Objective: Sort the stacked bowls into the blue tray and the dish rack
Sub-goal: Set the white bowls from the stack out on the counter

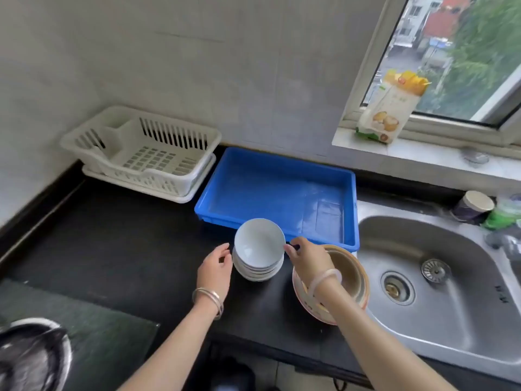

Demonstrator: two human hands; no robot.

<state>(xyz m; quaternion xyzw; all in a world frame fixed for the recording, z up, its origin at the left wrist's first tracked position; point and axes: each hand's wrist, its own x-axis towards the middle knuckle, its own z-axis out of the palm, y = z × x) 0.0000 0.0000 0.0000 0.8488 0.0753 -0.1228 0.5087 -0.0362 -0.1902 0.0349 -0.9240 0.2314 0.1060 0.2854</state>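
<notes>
The 2 forearms are stretching out over the near edge of the black counter point(112, 244).

What could go wrong? The right hand point(308, 259) is holding the top white bowl point(259, 242) by only a small bit of its rim. The bowl is smooth and is tipping up. I think it could be slipping out and cracking on the stack of white bowls point(258, 270) under it. The next bowl down could also be sticking, lifting a little and then dropping. The right wrist is hanging over the stack of brown bowls point(349, 277) at the counter's right edge, beside the sink point(451, 306). A low arm or the pale bangle point(324, 277) could be knocking them.

The right hand is pinching the rim with thumb and fingertips, wrist bent down. The left hand point(214, 268) is open with loose fingers, just beside the left side of the white stack. It is looking a tiny bit apart from the stack.

The white stack is standing just in front of the blue tray point(277, 190). The tray is holding nothing yet, and neither is the white dish rack point(141, 153) in the counter's back left corner.
</notes>
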